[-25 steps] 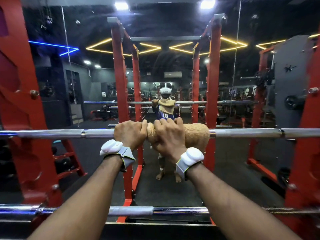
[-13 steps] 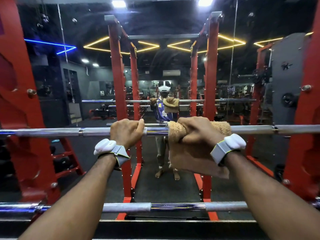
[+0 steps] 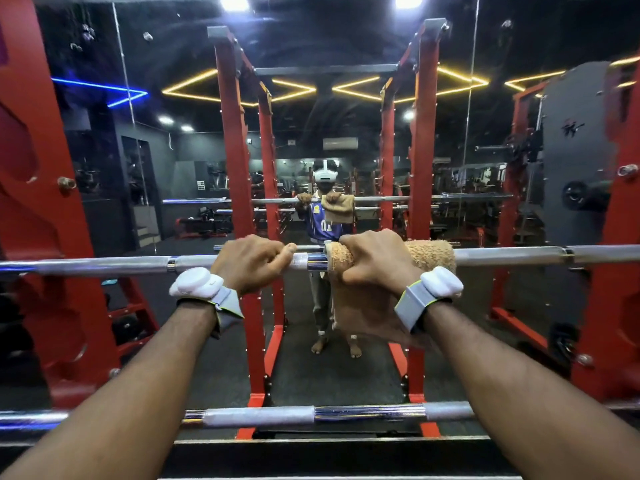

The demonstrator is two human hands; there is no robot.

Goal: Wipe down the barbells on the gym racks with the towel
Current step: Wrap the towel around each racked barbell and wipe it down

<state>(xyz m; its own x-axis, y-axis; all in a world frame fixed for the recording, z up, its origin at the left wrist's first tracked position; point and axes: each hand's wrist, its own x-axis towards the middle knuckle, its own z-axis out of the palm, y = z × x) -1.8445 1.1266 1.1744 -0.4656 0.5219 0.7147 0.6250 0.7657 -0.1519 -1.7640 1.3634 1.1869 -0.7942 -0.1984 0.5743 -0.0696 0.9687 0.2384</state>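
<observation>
The right hand is curling around the tan towel, wrapping it over the upper barbell so the cloth is hugging the steel all round, while its loose end is hanging below the wrist. The left hand is gripping the bare bar just beside it, probably keeping it from rolling on the red rack. The barbell is lying level across the rack, its rough grey stretches looking dull beside a shiny smooth band next to the towel.

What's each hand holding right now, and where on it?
Left hand grips the bare upper barbell near mid-shaft. Right hand grips the towel where it wraps over that bar; its loose end hangs below.
</observation>
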